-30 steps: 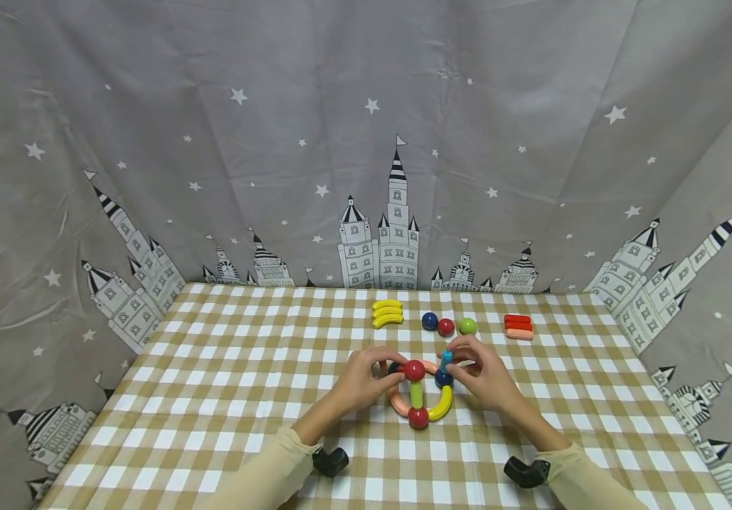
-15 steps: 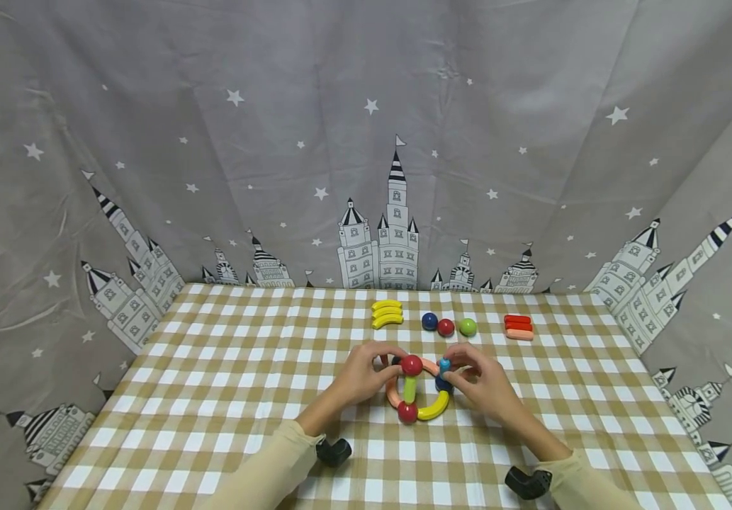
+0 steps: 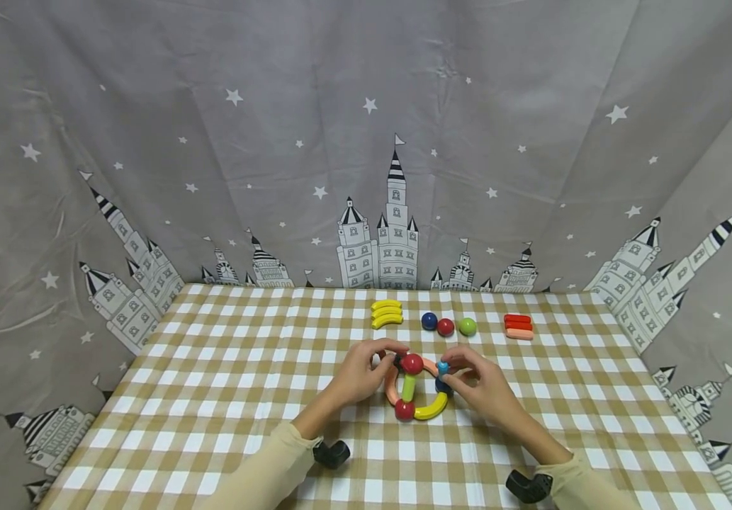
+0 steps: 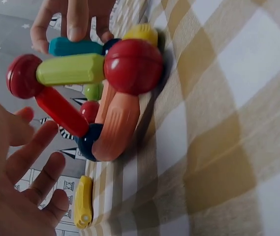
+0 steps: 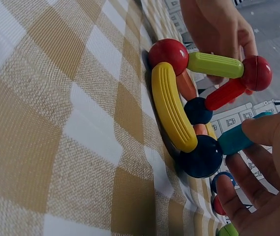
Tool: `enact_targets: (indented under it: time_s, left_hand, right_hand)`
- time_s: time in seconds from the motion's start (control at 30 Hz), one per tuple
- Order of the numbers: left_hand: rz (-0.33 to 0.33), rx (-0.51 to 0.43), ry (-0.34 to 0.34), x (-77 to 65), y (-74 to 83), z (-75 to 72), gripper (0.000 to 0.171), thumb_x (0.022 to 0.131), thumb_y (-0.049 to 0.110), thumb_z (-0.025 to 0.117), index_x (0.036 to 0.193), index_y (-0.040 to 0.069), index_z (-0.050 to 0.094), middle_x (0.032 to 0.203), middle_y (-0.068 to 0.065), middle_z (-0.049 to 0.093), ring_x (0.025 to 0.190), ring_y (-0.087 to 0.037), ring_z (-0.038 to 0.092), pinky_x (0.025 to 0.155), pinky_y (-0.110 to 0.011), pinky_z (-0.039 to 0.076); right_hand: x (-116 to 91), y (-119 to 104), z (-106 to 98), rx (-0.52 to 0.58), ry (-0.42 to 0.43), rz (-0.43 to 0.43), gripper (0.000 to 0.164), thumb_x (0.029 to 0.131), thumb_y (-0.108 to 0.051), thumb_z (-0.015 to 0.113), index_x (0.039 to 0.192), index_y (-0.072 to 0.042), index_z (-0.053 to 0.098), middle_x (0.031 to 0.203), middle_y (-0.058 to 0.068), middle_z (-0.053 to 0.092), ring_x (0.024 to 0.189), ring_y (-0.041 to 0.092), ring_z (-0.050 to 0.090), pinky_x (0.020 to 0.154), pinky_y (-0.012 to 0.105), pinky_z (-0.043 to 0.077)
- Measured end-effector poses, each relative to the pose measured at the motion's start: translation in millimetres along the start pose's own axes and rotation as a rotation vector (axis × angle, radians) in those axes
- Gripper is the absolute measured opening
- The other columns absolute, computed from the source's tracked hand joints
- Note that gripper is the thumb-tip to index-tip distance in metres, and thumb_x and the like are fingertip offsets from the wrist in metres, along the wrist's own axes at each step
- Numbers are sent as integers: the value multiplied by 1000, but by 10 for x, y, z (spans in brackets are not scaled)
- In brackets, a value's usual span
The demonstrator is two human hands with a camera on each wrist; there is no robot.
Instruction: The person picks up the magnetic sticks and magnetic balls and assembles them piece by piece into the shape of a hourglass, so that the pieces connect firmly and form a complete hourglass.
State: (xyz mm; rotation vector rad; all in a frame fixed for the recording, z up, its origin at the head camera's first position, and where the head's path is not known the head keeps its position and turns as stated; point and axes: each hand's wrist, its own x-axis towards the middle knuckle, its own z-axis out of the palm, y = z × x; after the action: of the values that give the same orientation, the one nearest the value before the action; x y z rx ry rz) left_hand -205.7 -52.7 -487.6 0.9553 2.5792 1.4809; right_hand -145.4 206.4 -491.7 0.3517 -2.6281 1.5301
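Note:
A magnetic stick-and-ball frame stands on the cloth, with a curved yellow stick [image 5: 171,105], curved salmon sticks [image 4: 117,125] and balls as its base. A light green stick [image 4: 71,69] rises from a red ball [image 4: 133,66] to an upper red ball [image 3: 412,364]. A straight red stick [image 5: 226,95] slopes from that upper ball to a dark blue ball [image 5: 198,110]. My right hand [image 3: 483,382] pinches a blue stick [image 5: 235,139] standing on another dark blue ball [image 5: 202,156]. Beside the red stick, my left hand [image 3: 359,372] has its fingers loosely spread, grasping nothing.
Behind the frame lie several curved yellow sticks [image 3: 387,314], then a blue ball [image 3: 429,321], a red ball [image 3: 445,326] and a green ball [image 3: 468,326]. Red and salmon straight sticks [image 3: 519,327] lie at the right. A grey castle-print curtain [image 3: 276,142] hangs behind the checked table.
The frame has shifted slightly left and away, turning a little. My right hand has moved slightly left and lower with the blue stick; my left hand stays beside the frame.

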Motion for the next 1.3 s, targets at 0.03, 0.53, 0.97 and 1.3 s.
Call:
enact_targets:
  time_s: [0.03, 0.53, 0.97, 1.3]
  left_hand:
    - [4, -8, 17, -13, 14, 4, 28, 97, 1, 61, 119, 11, 75, 113, 5, 75, 84, -12, 59, 72, -33, 50]
    - [21, -115, 67, -103, 135, 81, 30, 86, 26, 86, 113, 19, 75, 108, 9, 73, 89, -32, 64, 75, -48, 52]
    - [51, -27, 66, -31, 143, 41, 30, 85, 23, 86, 113, 16, 77, 102, 6, 75, 85, -27, 63, 68, -33, 47]
    - [77, -30, 64, -4, 148, 90, 28, 85, 21, 86, 111, 16, 77, 100, 8, 75, 83, -27, 64, 69, -44, 48]
  right_hand:
    - [-1, 0, -2, 0, 0, -3, 32, 90, -3, 78, 120, -8, 65, 113, 0, 71, 102, 21, 68, 84, 29, 56]
    - [-30, 2, 0, 28, -11, -31, 28, 94, -5, 75, 119, -13, 67, 112, 0, 71, 101, 21, 68, 83, 32, 58]
    - [-53, -1, 51, -19, -7, -48, 31, 92, -9, 78, 122, -16, 69, 108, -5, 74, 95, 15, 69, 80, 30, 58]
    - [-29, -12, 71, -55, 4, -50, 31, 91, -11, 80, 119, -19, 69, 106, -6, 73, 91, 12, 67, 78, 29, 58]
